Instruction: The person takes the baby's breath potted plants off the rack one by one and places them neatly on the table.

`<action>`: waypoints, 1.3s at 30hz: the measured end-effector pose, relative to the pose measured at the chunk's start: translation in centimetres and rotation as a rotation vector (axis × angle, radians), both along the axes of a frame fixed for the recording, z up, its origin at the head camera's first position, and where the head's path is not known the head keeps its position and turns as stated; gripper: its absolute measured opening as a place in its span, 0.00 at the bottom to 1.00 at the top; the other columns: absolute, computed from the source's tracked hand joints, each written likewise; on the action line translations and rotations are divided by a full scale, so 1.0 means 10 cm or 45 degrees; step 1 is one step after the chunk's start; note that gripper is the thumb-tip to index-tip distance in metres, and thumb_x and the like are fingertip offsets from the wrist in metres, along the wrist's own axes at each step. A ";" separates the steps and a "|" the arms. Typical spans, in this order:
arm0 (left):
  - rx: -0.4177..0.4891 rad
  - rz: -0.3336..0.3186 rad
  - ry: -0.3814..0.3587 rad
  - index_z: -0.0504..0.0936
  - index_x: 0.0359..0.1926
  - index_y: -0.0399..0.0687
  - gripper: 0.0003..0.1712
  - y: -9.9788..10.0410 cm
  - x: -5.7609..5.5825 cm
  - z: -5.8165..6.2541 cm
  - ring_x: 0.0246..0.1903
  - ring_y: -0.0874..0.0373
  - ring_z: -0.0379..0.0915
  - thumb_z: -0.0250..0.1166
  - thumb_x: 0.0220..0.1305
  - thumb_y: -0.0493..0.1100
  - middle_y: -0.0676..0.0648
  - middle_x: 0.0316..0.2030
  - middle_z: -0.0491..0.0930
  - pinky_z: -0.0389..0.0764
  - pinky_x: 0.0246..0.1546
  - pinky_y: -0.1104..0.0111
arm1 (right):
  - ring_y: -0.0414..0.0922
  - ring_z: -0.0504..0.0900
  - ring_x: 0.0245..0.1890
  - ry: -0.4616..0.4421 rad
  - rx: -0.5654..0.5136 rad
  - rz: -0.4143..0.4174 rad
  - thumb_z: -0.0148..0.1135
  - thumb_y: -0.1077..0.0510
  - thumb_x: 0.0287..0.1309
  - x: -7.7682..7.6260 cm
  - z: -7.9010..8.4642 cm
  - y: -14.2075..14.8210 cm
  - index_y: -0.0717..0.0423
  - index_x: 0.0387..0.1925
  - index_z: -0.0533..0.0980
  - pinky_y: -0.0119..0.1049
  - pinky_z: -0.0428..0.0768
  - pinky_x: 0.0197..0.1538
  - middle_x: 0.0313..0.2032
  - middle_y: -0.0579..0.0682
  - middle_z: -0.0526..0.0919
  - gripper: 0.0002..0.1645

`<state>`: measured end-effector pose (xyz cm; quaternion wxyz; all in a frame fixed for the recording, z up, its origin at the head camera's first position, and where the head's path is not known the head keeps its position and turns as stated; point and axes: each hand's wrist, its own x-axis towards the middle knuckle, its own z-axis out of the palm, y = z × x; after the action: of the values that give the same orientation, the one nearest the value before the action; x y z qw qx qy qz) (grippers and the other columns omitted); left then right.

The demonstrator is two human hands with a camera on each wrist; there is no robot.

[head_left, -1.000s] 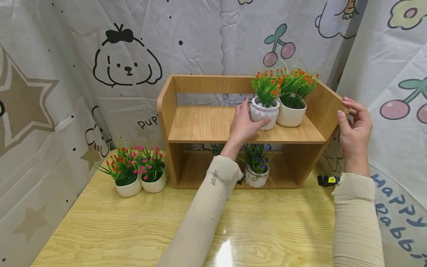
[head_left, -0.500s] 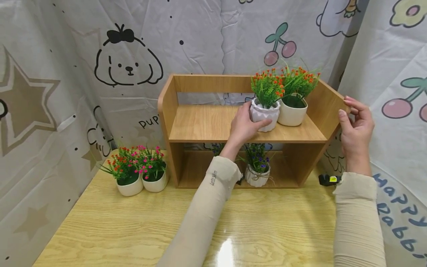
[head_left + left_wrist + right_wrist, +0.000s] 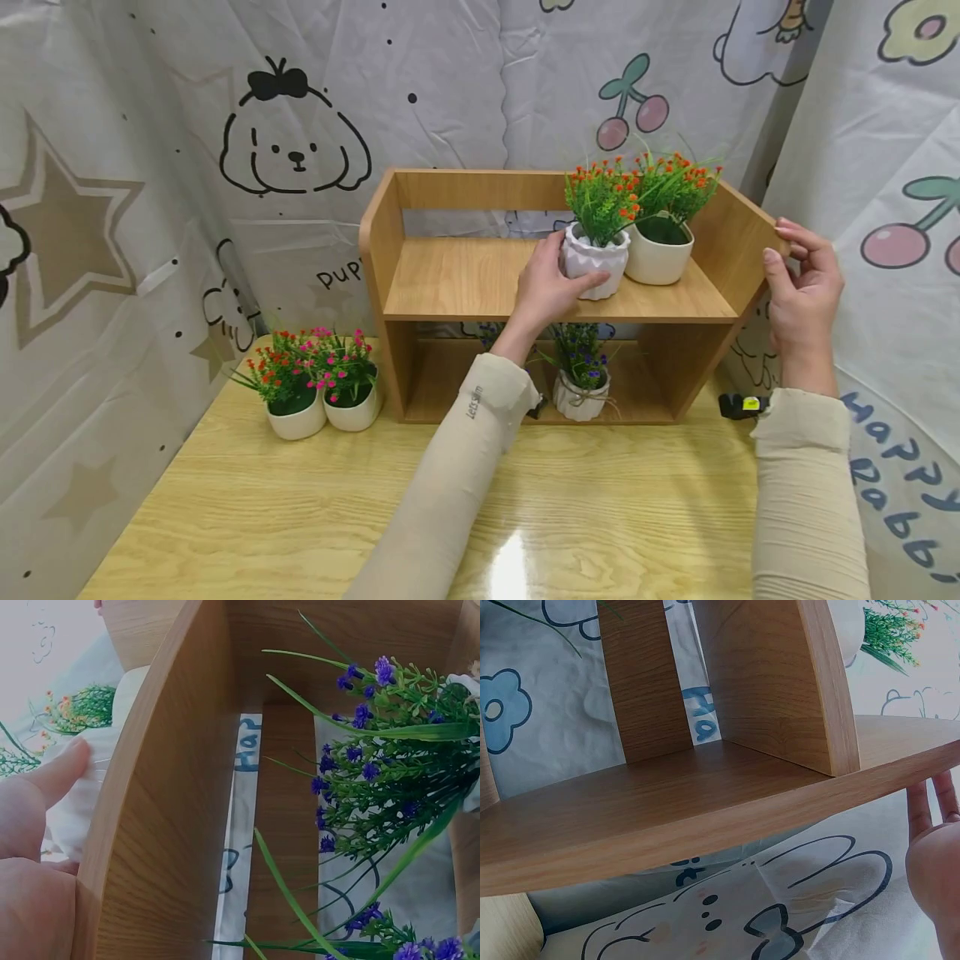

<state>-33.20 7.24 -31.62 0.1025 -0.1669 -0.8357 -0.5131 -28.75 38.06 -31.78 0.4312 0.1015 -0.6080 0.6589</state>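
On the upper board of a two-tier wooden shelf [image 3: 457, 275], my left hand [image 3: 546, 279] grips a white ridged flowerpot [image 3: 597, 265] with orange flowers, thumb across its front. The pot stands near the board's front edge. Just behind it to the right is a smooth cream flowerpot [image 3: 660, 254], also orange-flowered. My right hand [image 3: 808, 287] holds the front edge of the shelf's right side panel [image 3: 742, 246] between thumb and fingers. In the left wrist view, the thumb [image 3: 64, 769] lies against the white pot. The right wrist view shows fingers [image 3: 921, 810] at the side panel's edge.
Below, a white pot [image 3: 582, 396] tied with twine holds purple flowers; another purple plant [image 3: 491, 335] is partly hidden by my left arm. Two cream pots [image 3: 296, 419] with red and pink flowers stand on the table [image 3: 300, 508], left of the shelf. A black item [image 3: 738, 406] lies at right.
The white ridged pot has shifted slightly toward the front edge of the upper board, with my left hand on it. My right hand keeps its hold. The head view has turned slightly left.
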 end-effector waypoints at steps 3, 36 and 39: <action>0.049 -0.021 -0.005 0.66 0.75 0.52 0.49 -0.03 0.01 -0.01 0.67 0.54 0.71 0.78 0.59 0.59 0.49 0.68 0.72 0.75 0.68 0.59 | 0.43 0.77 0.57 -0.027 0.026 -0.022 0.63 0.69 0.67 0.01 -0.01 0.00 0.60 0.57 0.81 0.32 0.76 0.62 0.62 0.51 0.80 0.18; 0.371 -0.123 0.144 0.66 0.76 0.50 0.47 -0.78 0.75 -0.16 0.63 0.49 0.74 0.78 0.60 0.47 0.46 0.66 0.72 0.82 0.63 0.59 | 0.43 0.77 0.59 -0.028 0.021 -0.024 0.63 0.69 0.67 0.01 0.00 -0.03 0.60 0.57 0.81 0.31 0.76 0.60 0.63 0.51 0.80 0.18; 0.349 -0.083 0.167 0.67 0.74 0.48 0.45 -0.89 0.90 -0.24 0.61 0.49 0.75 0.79 0.60 0.47 0.44 0.63 0.74 0.83 0.61 0.59 | 0.43 0.77 0.59 -0.024 0.007 -0.021 0.63 0.70 0.67 -0.01 0.00 -0.02 0.60 0.57 0.81 0.31 0.76 0.60 0.63 0.51 0.80 0.18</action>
<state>-24.15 -1.68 -34.02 0.1617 -0.2116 -0.7436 -0.6134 -28.83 37.88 -31.78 0.4305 0.0913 -0.6146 0.6547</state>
